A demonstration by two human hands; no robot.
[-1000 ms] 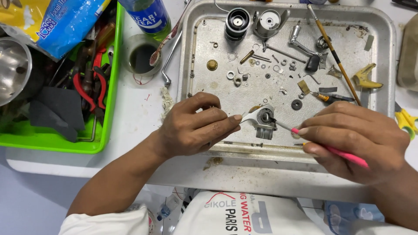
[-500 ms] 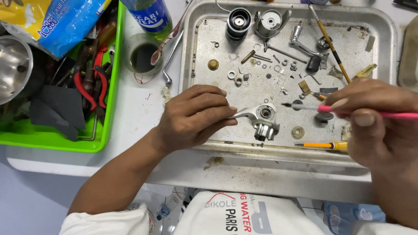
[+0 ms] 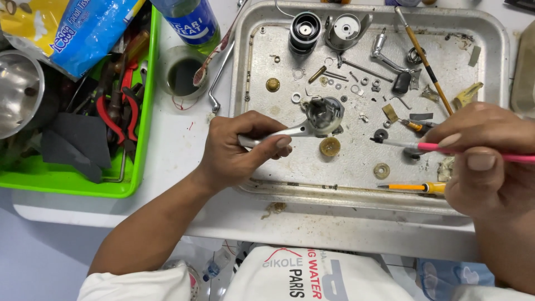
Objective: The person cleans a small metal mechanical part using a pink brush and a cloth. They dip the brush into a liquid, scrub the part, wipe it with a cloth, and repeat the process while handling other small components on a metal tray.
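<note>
Left hand (image 3: 237,150): closed round the stem of a silver metal fishing-reel body (image 3: 312,120), thumb and fingers pinching the narrow foot so the round open housing faces upward over the tray, its inside exposed to view.

Right hand (image 3: 490,161): closed in a pencil grip on a thin pink-handled tool (image 3: 446,148), whose dark tip points left toward the reel body but stands apart from it, above the small parts.

Just beside the reel body: a round brass-coloured gear (image 3: 329,146), lying flat on the tray floor. Near the tool tip: a small black ring (image 3: 381,134) and a pale washer (image 3: 382,170).

Carrier: a shallow grey metal tray (image 3: 245,83), its raised rim apparently keeping loose screws, washers and springs from rolling off. Upper part holds a black cylindrical spool (image 3: 305,30), a silver rotor cup (image 3: 345,29) and a silver crank handle (image 3: 390,58). A long brown-handled brush (image 3: 423,58) lies diagonally; an orange-handled small screwdriver (image 3: 415,187) rests along the near rim.

Left of the tray, on the white tabletop (image 3: 167,161): a small clear cup of dark liquid (image 3: 181,75), then a bright green plastic bin (image 3: 139,139) holding red-handled pliers (image 3: 120,114) and dark cloths.
</note>
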